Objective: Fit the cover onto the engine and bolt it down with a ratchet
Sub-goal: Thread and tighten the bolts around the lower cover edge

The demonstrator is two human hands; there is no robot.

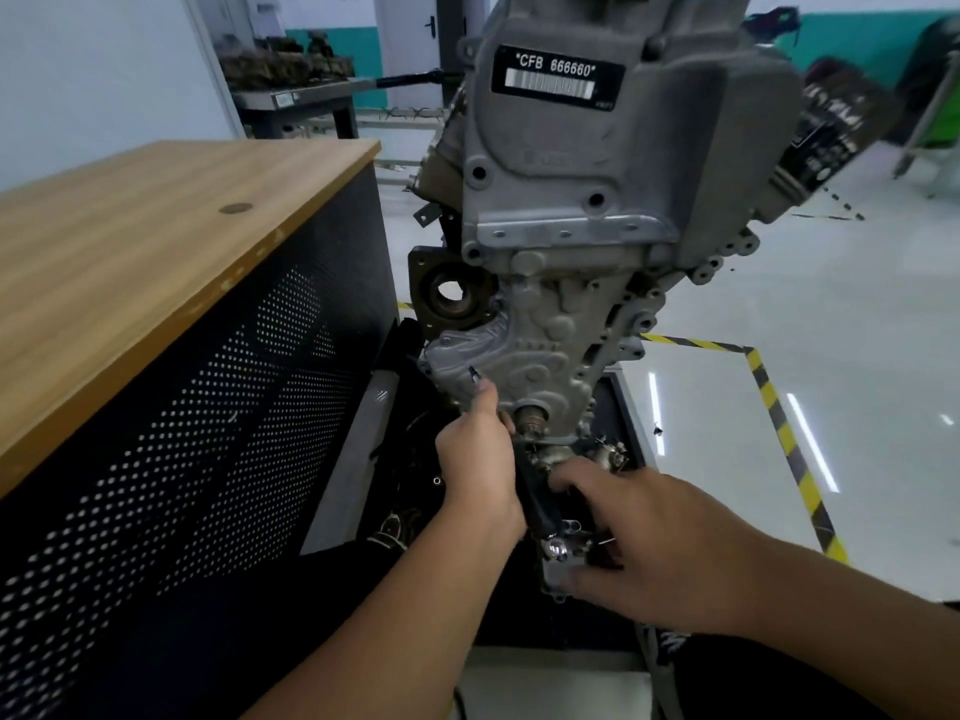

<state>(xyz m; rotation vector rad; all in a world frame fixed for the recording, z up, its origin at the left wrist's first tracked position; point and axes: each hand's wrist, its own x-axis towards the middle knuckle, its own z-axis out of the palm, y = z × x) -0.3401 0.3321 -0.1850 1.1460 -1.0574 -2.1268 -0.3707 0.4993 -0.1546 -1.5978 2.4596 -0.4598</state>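
Your left hand is curled at the lower edge of the cover, thumb up against the metal, fingers closed round the upper end of a dark tool handle that looks like the ratchet. Your right hand reaches across lower down, fingers bent over the small silver part below the handle; whether it truly grips that part or only rests on it cannot be told, as the fingertips are hidden.

The cover sits against the front of the engine, apparently already seated, with the round shaft end poking out just beside your left fingers. So the work in hand seems to be bolting along the bottom edge.

To do it well, make sure the socket is square on the bolt head before you swing; from here the head of the tool is hidden behind your hand, so feel for it. Keep the left hand pressing the tool inward and let the other do the swing. Run every bolt down lightly first, then tighten across the cover, not round it, so it pulls flat.

The wooden-topped cabinet stands close on your left, which may limit handle travel; take short strokes.
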